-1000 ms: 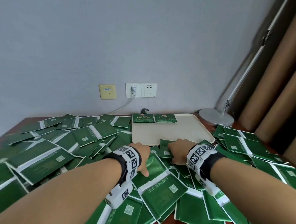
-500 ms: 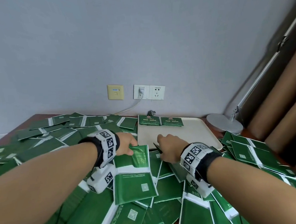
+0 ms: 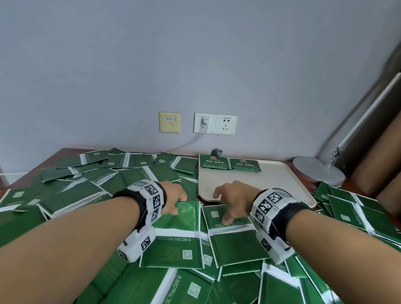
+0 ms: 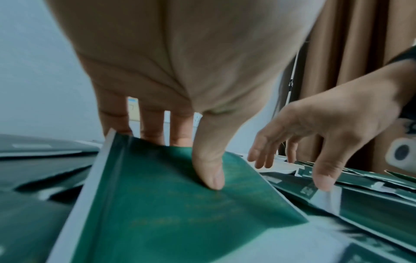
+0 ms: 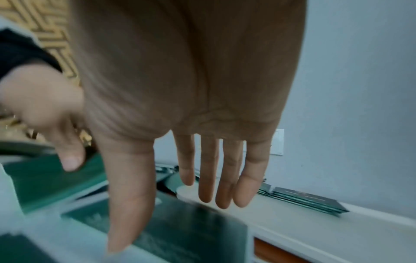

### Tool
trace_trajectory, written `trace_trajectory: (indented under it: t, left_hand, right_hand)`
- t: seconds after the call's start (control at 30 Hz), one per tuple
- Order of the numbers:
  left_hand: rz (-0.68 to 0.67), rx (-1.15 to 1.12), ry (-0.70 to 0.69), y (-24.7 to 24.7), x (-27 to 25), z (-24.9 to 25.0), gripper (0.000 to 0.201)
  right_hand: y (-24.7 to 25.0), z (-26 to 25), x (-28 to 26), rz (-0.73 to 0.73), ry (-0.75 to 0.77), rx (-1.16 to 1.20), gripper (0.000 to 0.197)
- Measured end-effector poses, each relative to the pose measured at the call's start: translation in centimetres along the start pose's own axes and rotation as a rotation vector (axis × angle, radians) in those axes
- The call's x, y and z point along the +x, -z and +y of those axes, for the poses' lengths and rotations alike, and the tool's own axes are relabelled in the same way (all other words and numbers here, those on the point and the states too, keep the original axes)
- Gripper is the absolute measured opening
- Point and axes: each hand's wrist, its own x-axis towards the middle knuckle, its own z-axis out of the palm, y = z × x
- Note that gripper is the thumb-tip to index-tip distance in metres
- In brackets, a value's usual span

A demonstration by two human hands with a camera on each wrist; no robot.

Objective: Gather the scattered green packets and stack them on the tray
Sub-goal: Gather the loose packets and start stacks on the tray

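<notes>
Just beside tray, left hand pinches packet; right hand spread above another

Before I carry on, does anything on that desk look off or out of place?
Mostly the mess itself: green packets lie overlapping at all angles across the table, some hanging over the near tray edge. Only two neat stacks sit on the tray, at its far edge. A loose plug lies behind it. No visible damage.

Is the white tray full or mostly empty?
Mostly empty. Only two low stacks of green packets lie along the far edge of the tray; the rest shows bare.
</notes>
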Motion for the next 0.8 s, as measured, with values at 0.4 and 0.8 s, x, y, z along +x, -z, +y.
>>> trace_trajectory:
  t: [0.4,0.8]
  left_hand:
    - [0.08,-0.076,-0.041,-0.6,0.5,-0.1,0.026]
    - [0.214,0.06,-0.126,0.1,-1.6,0.2,0.015]
  right_hand:
    - [-0.8,1.6,0.8,-0.019,0.038,-0.097,0.05]
    - [-0.4,2.0,-3.1,0.175,0.143,-0.194,0.032]
